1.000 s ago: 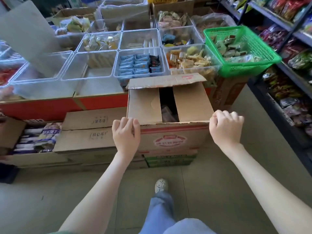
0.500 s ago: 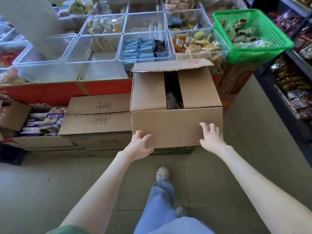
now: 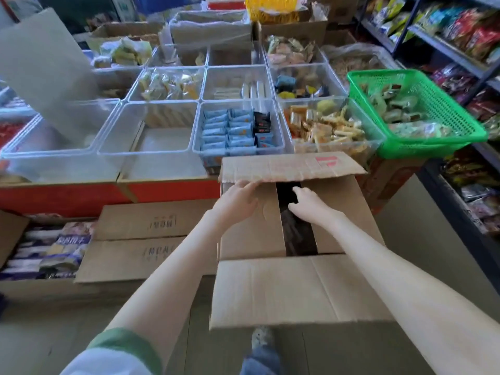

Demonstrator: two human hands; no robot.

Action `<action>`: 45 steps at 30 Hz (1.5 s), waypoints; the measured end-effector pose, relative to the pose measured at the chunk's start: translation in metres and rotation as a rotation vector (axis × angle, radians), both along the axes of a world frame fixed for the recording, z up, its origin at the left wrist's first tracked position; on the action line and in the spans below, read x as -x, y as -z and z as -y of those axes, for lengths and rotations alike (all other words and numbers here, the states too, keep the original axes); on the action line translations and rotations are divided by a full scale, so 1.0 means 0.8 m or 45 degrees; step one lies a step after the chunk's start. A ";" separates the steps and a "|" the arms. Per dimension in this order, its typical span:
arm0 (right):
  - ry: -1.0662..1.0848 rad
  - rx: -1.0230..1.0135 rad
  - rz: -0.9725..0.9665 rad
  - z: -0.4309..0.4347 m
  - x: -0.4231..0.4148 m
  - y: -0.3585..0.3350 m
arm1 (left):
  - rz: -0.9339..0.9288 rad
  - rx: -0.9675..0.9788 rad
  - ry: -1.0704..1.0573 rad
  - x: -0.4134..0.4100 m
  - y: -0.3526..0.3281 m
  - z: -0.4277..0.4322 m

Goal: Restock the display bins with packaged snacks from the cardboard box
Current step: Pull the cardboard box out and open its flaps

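As a person bends over the box [image 3: 297,288] in a shop aisle, the left hand [image 3: 238,203] lies flat on the left inner flap [image 3: 249,234] with its fingers straight. The right hand [image 3: 307,205] reaches for the dark gap between the two inner flaps, its fingers loosely spread and holding nothing. The snacks [image 3: 297,234] show only dimly through that gap, too dark to identify. The bins [image 3: 162,166] stand just beyond the box on a red-fronted desk [image 3: 67,198]; one looks nearly bare, and its neighbour holds blue packets [image 3: 227,128]. The far flap [image 3: 289,167] hangs open against that neighbouring bin. Likely risks: an inner flap let go too soon could spring back on a wrist and knock packets to the floor. A hard one-sided pull could also shift the box. With several kinds of goods side by side, stock could land in the wrong bin.
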State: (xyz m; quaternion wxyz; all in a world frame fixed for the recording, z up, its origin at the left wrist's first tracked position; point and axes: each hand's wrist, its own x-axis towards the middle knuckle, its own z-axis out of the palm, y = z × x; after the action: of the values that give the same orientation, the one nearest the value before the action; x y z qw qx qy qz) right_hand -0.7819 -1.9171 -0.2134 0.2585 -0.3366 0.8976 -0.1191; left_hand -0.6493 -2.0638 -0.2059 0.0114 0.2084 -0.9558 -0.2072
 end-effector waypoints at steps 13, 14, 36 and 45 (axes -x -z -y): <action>0.311 0.137 0.578 0.089 0.035 -0.001 | -0.274 -0.334 -0.245 0.096 0.014 0.092; 0.341 0.231 0.654 0.089 0.028 0.005 | -0.262 -0.403 -0.298 0.099 0.013 0.102; -0.868 0.038 0.005 0.184 -0.101 0.031 | 0.417 -0.142 -0.847 -0.129 0.024 0.163; -0.608 -0.160 -0.455 0.118 -0.047 0.031 | 0.543 0.278 -0.590 -0.004 0.025 0.062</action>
State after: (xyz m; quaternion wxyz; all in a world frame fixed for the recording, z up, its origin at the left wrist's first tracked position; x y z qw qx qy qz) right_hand -0.7442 -2.0115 -0.2382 0.1375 -0.5371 0.8299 0.0621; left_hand -0.6459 -2.1134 -0.2261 -0.1199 0.4564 -0.8804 -0.0471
